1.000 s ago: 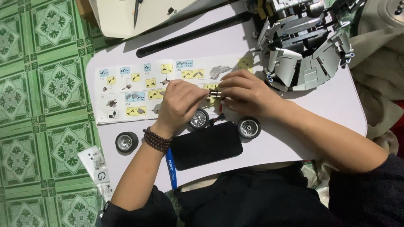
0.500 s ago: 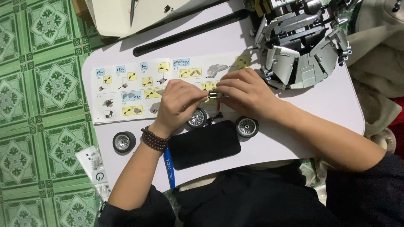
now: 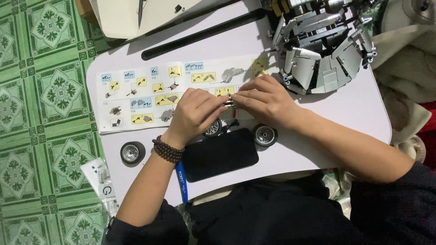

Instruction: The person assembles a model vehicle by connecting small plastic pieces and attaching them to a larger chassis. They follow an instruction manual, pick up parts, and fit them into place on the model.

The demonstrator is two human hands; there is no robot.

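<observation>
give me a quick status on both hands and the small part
Left hand and right hand pinch small grey part together over instruction booklet. Wheels beside. Nothing in the way.

The small piece [image 3: 229, 101] pinched between the left hand [image 3: 195, 113] and right hand [image 3: 265, 100] is mostly covered by fingers, its shape unreadable; 1 wheel [image 3: 212, 129] sits half under the left palm, and the grey model [image 3: 320, 45] is cut by the top edge
</observation>
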